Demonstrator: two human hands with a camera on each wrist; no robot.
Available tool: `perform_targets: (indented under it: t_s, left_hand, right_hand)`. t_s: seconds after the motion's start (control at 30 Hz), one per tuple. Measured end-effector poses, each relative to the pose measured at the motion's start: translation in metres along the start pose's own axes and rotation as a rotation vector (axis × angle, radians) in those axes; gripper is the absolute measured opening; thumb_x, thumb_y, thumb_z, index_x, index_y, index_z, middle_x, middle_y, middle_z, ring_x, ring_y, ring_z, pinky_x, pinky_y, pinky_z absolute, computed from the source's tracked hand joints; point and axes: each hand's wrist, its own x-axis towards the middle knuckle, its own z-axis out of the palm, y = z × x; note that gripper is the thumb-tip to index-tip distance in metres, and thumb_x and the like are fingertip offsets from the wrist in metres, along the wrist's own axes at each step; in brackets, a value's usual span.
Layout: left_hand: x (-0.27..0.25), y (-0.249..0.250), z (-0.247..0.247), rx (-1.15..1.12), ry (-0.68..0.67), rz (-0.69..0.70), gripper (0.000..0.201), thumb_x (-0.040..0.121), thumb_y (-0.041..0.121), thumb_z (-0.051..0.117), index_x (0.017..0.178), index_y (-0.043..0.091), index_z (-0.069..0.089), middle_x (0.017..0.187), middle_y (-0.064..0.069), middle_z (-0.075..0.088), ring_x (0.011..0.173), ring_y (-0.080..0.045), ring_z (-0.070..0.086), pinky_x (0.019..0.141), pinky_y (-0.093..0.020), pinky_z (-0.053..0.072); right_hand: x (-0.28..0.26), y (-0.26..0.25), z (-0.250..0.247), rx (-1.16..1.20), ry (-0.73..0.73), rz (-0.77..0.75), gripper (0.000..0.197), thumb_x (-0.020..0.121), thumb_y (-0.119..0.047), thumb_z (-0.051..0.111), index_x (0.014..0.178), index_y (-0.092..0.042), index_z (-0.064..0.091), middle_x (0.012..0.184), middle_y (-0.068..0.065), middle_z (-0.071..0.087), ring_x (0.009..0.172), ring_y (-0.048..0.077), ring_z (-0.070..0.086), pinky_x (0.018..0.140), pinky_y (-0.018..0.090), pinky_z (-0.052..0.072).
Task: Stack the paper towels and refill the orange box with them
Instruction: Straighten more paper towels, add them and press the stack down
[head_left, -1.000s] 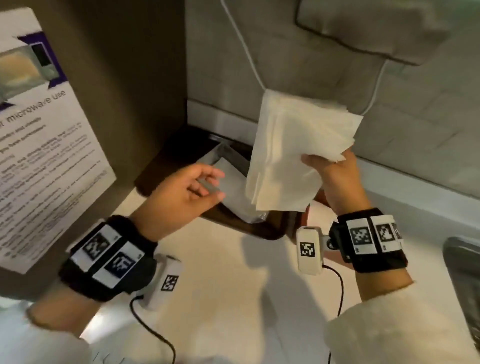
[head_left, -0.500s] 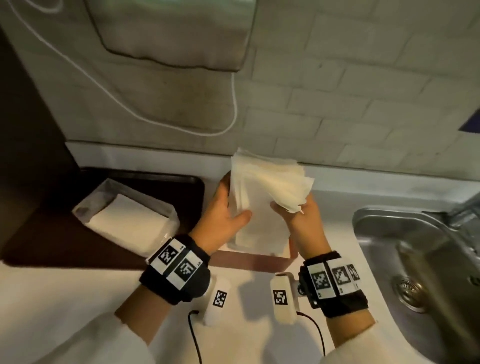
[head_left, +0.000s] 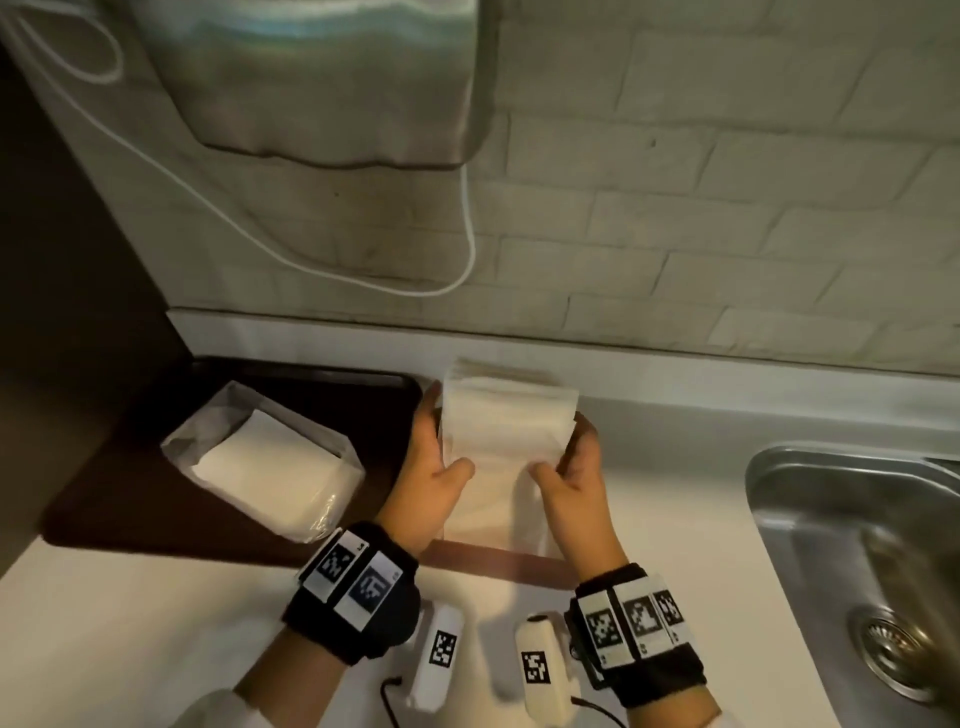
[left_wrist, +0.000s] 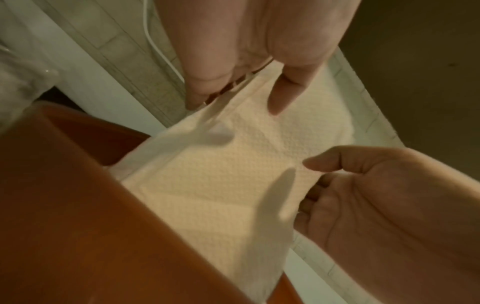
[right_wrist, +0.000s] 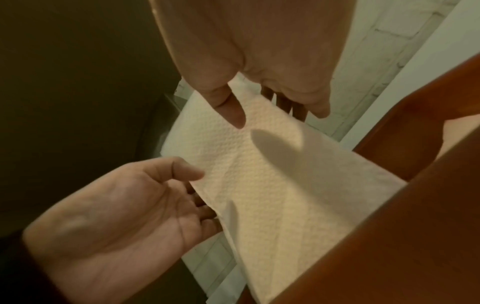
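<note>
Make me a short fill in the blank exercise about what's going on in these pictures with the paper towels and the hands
1. The stack of paper towels is held by ____ hands, the left hand and the right hand.
2. The stack's lower end goes into the ____ box.
3. To the right of the hands, set into the counter, is a metal ____.
4. The plastic wrapper with more towels lies on a dark ____.

Missing words: both; orange; sink; tray
</note>
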Motion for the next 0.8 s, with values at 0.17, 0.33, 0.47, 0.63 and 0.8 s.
perform_targets:
  t_s: [0.17, 0.33, 0.47, 0.63, 0.8]
  left_hand:
    - [-0.006, 0.0, 0.003, -0.019, 0.056, 0.058, 0.071, 0.069, 0.01, 0.043, 0.135, 0.023, 0.023, 0.135, -0.007, 0.042, 0.123, -0.012, 0.043, 0.107, -0.03, 0.037]
    - [-0.013, -0.014, 0.003, 0.053, 0.061, 0.055, 0.069, 0.077, 0.013, 0.04, 0.138, 0.022, 0.012, 0.144, 0.0, 0.028, 0.132, -0.006, 0.029, 0.108, -0.009, 0.022]
    - [-0.009, -0.015, -0.005, -0.029, 0.049, 0.068, 0.07, 0.072, 0.005, 0.039, 0.133, 0.031, 0.017, 0.136, 0.002, 0.038, 0.127, -0.01, 0.037, 0.107, -0.018, 0.031]
    - [-0.006, -0.018, -0.007, -0.005, 0.001, 0.036, 0.065, 0.074, 0.012, 0.044, 0.13, 0.031, 0.016, 0.139, -0.009, 0.037, 0.13, -0.019, 0.037, 0.111, -0.031, 0.031]
    - [-0.005, -0.017, -0.007, -0.013, 0.021, 0.08, 0.074, 0.075, 0.009, 0.048, 0.135, 0.033, 0.012, 0.135, 0.004, 0.04, 0.121, 0.005, 0.043, 0.103, -0.012, 0.035]
  right_hand:
    - [-0.01, -0.016, 0.011, 0.058, -0.037, -0.076, 0.046, 0.085, 0.004, 0.048, 0.127, -0.007, 0.034, 0.111, -0.001, 0.054, 0.094, -0.006, 0.056, 0.077, 0.004, 0.046]
    - [-0.021, -0.009, 0.023, -0.003, -0.009, -0.099, 0.057, 0.08, -0.01, 0.049, 0.133, -0.016, 0.029, 0.117, -0.017, 0.046, 0.103, -0.02, 0.046, 0.091, 0.003, 0.038]
    - [-0.017, -0.011, 0.023, -0.009, 0.03, -0.089, 0.052, 0.087, 0.001, 0.05, 0.132, -0.014, 0.029, 0.111, -0.018, 0.047, 0.095, -0.024, 0.047, 0.081, -0.001, 0.039]
    - [-0.017, -0.007, 0.02, -0.041, 0.007, -0.057, 0.046, 0.087, 0.006, 0.048, 0.129, -0.001, 0.031, 0.099, -0.017, 0.044, 0.083, -0.031, 0.045, 0.069, -0.005, 0.038]
    - [-0.019, 0.002, 0.016, 0.0, 0.067, -0.068, 0.054, 0.084, -0.012, 0.057, 0.13, -0.011, 0.029, 0.11, -0.012, 0.05, 0.094, -0.017, 0.053, 0.075, 0.004, 0.045]
